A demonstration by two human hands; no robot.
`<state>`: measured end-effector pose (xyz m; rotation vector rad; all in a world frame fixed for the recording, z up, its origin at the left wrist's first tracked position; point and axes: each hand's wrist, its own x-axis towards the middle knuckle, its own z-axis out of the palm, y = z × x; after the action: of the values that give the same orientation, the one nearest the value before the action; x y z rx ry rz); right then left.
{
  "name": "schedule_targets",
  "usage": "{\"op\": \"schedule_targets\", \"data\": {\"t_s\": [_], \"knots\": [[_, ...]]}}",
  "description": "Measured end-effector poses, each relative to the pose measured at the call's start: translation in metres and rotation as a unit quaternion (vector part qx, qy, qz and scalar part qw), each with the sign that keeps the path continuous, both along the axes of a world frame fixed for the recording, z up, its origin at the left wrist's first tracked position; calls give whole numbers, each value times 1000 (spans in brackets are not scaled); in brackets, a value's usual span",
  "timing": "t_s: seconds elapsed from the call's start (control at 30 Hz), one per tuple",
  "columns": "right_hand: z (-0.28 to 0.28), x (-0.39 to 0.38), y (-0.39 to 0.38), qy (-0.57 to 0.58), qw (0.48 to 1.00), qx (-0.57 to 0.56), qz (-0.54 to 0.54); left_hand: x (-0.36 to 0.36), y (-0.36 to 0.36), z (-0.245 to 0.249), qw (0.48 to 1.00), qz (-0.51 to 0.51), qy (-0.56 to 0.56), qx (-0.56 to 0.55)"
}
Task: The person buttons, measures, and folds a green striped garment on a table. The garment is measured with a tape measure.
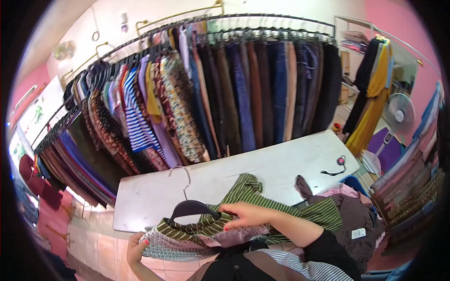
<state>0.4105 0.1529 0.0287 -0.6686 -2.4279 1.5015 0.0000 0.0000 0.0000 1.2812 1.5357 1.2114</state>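
A green striped top (230, 197) lies partly on the white table and hangs over its near edge, with a grey and pinkish knit part along the bottom. In its neck opening sits a dark hanger (193, 207), its metal hook pointing up and away from me. My left hand (136, 248) is closed on the top's left shoulder edge, with the thumb on the upper side. My right hand (246, 214) grips the top just right of the hanger, fingers bent into the cloth. The hanger's lower part is hidden inside the garment.
The white table (281, 159) spans the middle. At its right end lies a small round pink-and-black item with a strap (341, 161). A heap of clothes (351, 218) is at the right. Packed clothing racks (253, 89) stand behind, and a fan (399, 114) is at the far right.
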Motion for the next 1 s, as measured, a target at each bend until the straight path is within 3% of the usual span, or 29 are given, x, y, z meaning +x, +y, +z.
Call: {"op": "schedule_targets", "data": {"t_s": [0.07,0.1,0.17,0.33,0.43,0.57,0.63,0.8,0.87,0.9,0.93,1.0], "knots": [[4,20,-30,69,997,-22,25,13,-42,7,999,6,-42,20],[-7,-41,8,120,989,-77,50,-50,-6,26,999,13,-19,47],[-15,-43,2,167,957,-219,87,-35,-4,47,994,34,-96,44],[-39,-58,14,229,940,-235,-92,-43,67,40,998,35,-7,52],[-52,-50,24,184,961,-119,-170,-51,117,10,998,-39,24,49],[-62,-31,12,87,955,-54,-278,-32,149,-29,994,-108,16,-12],[-67,-18,2,85,944,-79,-310,-28,155,-44,985,-160,50,-48],[-59,18,-9,50,928,-79,-362,-6,161,-43,927,-311,9,-208],[-31,21,-3,-10,919,-13,-393,0,173,-48,928,-330,20,-170],[-30,25,8,10,914,-35,-404,4,181,-48,928,-340,27,-150],[-27,29,24,-31,915,60,-398,14,191,-37,933,-327,63,-135],[-29,31,70,-68,882,197,-423,26,229,-41,922,-287,260,8]]}}
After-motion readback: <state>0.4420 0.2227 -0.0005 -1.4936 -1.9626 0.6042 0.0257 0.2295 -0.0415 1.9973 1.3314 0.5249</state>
